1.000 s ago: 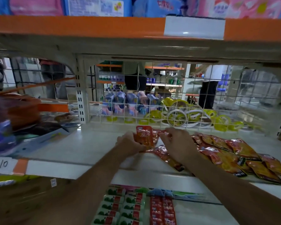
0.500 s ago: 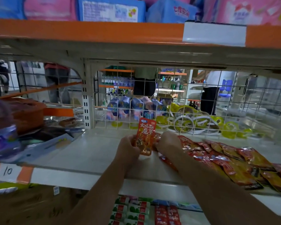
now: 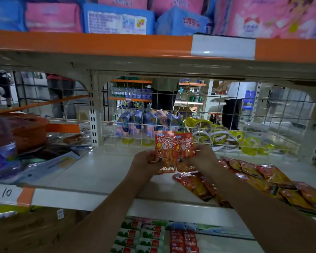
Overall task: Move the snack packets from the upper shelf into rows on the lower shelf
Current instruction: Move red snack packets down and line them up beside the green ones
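Two red snack packets stand upright side by side above the upper shelf (image 3: 98, 172). My left hand (image 3: 144, 162) grips the left packet (image 3: 164, 152) by its lower left side. My right hand (image 3: 201, 157) pinches the right packet (image 3: 184, 146) at its right edge. More red and orange packets (image 3: 254, 178) lie in a loose pile on the shelf to the right. On the lower shelf (image 3: 217, 243), rows of green-and-white packets (image 3: 140, 236) and red packets (image 3: 182, 241) lie between my forearms.
A wire mesh back (image 3: 226, 125) closes the shelf behind my hands. A water bottle (image 3: 0, 143) and flat clutter (image 3: 49, 157) sit at the left. An orange-edged shelf (image 3: 98, 42) with pink and blue packs hangs overhead. People stand in the aisle beyond the mesh.
Both hands have lifted from the pile on the shelf. One packet was raised first; now two stand upright with their printed fronts facing me.
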The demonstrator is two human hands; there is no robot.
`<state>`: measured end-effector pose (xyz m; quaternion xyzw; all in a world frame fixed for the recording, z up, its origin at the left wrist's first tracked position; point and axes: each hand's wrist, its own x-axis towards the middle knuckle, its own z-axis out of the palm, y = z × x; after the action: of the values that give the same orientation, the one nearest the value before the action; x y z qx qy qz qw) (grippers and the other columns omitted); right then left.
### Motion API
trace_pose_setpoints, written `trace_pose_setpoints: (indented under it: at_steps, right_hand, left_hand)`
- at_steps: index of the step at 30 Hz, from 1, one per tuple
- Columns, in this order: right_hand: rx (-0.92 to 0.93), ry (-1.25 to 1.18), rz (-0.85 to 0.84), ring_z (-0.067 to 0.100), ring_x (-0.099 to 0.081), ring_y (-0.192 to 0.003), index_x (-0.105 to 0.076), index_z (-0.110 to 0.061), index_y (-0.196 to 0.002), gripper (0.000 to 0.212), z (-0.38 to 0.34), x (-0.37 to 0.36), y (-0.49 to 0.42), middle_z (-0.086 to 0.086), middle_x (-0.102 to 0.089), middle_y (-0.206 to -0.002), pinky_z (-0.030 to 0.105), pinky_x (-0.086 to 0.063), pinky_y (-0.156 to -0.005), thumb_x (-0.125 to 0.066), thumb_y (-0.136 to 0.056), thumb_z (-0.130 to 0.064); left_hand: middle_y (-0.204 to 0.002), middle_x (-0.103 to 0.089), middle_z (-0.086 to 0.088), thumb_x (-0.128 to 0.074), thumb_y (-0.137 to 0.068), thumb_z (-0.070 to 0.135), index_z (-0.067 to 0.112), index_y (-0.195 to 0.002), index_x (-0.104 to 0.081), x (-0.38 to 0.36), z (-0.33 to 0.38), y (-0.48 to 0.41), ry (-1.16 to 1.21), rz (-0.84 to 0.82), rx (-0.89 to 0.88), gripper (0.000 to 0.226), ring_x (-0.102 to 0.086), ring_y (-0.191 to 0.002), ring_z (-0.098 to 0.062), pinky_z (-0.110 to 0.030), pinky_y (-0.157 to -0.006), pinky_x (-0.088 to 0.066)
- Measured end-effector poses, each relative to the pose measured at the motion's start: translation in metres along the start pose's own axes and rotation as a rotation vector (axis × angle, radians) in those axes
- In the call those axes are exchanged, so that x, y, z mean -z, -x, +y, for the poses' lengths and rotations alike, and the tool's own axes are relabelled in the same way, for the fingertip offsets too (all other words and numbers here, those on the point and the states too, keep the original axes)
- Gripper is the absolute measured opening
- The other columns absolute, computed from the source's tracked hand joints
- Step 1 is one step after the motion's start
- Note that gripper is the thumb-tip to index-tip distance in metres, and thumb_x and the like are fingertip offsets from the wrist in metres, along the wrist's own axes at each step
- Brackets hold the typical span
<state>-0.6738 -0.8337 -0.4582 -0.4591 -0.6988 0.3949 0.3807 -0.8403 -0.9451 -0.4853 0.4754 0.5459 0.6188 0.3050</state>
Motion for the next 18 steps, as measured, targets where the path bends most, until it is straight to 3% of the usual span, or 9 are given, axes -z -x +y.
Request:
trace_pose_setpoints:
  at_steps: [3,6,18]
  right_hand:
    - [0.056,-0.119,-0.054,0.023,-0.076,-0.087,-0.072,-0.013,-0.102,0.041,0.005,0.021,0.014,0.003,-0.078,-0.095,0.048,-0.061,-0.083,-0.088,-0.066,0.0]
    - [0.089,-0.241,-0.107,0.028,-0.076,-0.087,-0.068,-0.01,-0.106,0.041,0.007,0.037,0.03,0.009,-0.078,-0.098,0.05,-0.061,-0.08,-0.083,-0.072,0.006]
    - [0.132,-0.299,-0.144,0.028,-0.074,-0.096,-0.064,-0.004,-0.106,0.04,0.014,0.074,0.097,0.011,-0.077,-0.099,0.053,-0.056,-0.094,-0.083,-0.073,0.008]
  left_hand:
    - [-0.106,-0.074,-0.015,-0.078,-0.08,-0.001,0.005,-0.108,-0.067,-0.007,0.007,0.006,0.118,-0.034,0.026,0.031,-0.072,-0.096,-0.033,-0.042,-0.074,-0.062]
    - [-0.11,-0.073,-0.016,-0.077,-0.079,-0.005,0.01,-0.12,-0.061,-0.013,0.013,0.013,0.198,-0.049,0.033,0.046,-0.072,-0.097,-0.038,-0.049,-0.076,-0.062]
    - [-0.114,-0.069,-0.019,-0.078,-0.075,-0.013,0.02,-0.13,-0.059,-0.023,0.044,0.068,0.173,-0.159,0.071,0.067,-0.072,-0.096,-0.037,-0.046,-0.073,-0.062]
